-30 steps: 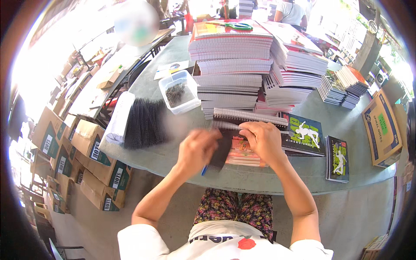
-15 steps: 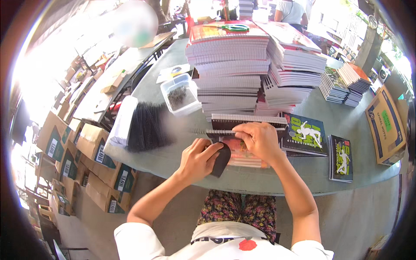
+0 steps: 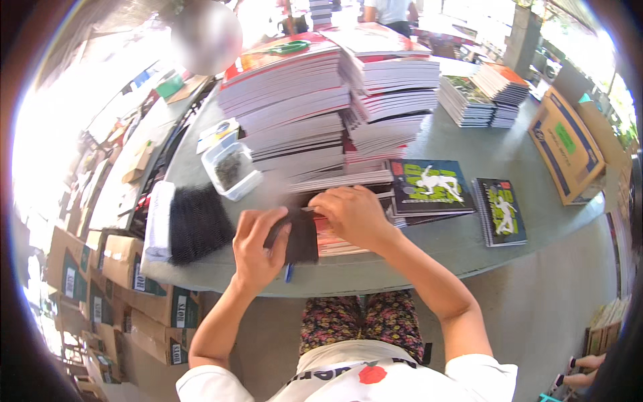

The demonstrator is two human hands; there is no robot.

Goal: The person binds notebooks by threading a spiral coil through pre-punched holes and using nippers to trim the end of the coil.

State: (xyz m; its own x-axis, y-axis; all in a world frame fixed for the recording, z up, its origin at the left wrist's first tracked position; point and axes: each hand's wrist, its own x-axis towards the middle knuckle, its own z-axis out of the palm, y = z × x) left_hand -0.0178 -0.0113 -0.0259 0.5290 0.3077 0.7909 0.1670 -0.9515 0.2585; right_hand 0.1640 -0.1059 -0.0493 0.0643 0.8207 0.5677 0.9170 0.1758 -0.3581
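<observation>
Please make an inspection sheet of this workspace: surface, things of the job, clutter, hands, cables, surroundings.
Surface: grey-green table, crowded with stacks.
Job's things: dark bundle over a notebook at the front edge; tall notebook stacks behind.
Clutter: clear tub; black comb bindings on the left; green scissors on top of a stack; dark-covered notebooks on the right; a box at the far right.
Hands: left hand grips the dark bundle; right hand rests on the notebook beside it.
Cables: nothing seen.
Surroundings: cartons on the floor to the left; another person's hand at the lower right.
</observation>
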